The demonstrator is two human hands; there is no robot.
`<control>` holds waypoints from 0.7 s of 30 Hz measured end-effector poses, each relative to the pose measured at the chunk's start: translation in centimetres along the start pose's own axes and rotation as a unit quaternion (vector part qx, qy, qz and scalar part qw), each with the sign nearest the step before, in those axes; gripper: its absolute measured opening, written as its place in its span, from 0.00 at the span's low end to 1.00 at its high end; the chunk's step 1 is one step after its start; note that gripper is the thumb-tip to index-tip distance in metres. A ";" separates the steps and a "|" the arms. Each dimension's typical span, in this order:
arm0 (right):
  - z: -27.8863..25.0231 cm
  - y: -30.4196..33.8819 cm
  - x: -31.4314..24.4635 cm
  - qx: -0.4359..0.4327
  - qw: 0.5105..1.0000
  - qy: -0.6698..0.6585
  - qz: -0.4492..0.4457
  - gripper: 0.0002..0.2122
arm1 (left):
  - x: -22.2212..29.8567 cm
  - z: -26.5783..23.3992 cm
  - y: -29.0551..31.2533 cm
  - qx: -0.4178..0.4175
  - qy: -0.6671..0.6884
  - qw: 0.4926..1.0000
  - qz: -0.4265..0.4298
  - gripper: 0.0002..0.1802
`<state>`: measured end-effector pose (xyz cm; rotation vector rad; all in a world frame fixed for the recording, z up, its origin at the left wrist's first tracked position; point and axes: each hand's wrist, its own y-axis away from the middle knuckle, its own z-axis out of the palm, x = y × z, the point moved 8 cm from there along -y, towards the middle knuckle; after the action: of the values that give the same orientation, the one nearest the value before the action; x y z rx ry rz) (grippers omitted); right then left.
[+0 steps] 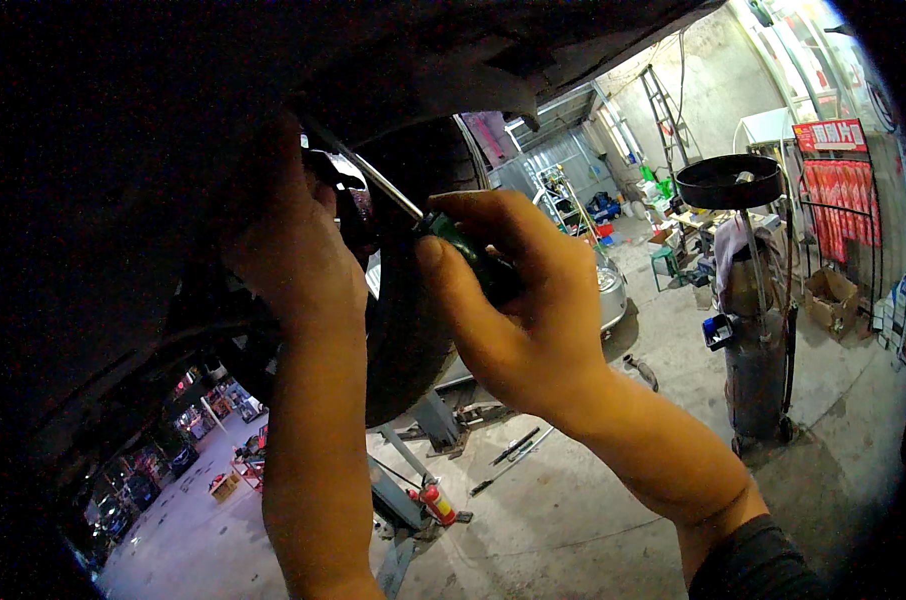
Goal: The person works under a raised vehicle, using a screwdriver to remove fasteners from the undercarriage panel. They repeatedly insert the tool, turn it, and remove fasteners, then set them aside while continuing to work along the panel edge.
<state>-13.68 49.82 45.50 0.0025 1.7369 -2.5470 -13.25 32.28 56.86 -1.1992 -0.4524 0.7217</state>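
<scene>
My right hand is closed around the dark green handle of a screwdriver. Its bare metal shaft slants up and to the left, into the shadow under a raised vehicle; the tip is lost in the dark. Left of the shaft, my left hand reaches up among dark parts beneath the vehicle. One finger points upward near the shaft's far end, but shadow hides most of the fingers and anything they hold. Behind both hands hangs a black tyre.
At the right stands a wheeled grey tank topped by a round black pan. A red fire extinguisher is below the tyre, near a metal lift part. Farther back are a cardboard box, a red rack and a ladder.
</scene>
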 end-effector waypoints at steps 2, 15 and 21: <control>-0.2 -0.1 -0.3 0.000 1.000 0.010 -0.002 0.10 | -0.1 0.5 0.2 0.005 0.211 0.966 -0.146 0.29; -0.1 0.0 0.7 -0.003 0.999 -0.007 0.032 0.10 | 2.1 -0.5 0.3 -0.015 -0.007 0.999 0.047 0.23; -0.2 -0.1 0.6 -0.011 1.000 0.003 0.025 0.11 | -0.9 1.4 0.7 0.000 0.324 0.924 -0.203 0.27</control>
<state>-14.25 50.07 45.52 0.0523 1.7430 -2.4959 -15.04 32.74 56.70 -1.2156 -0.1305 -0.0511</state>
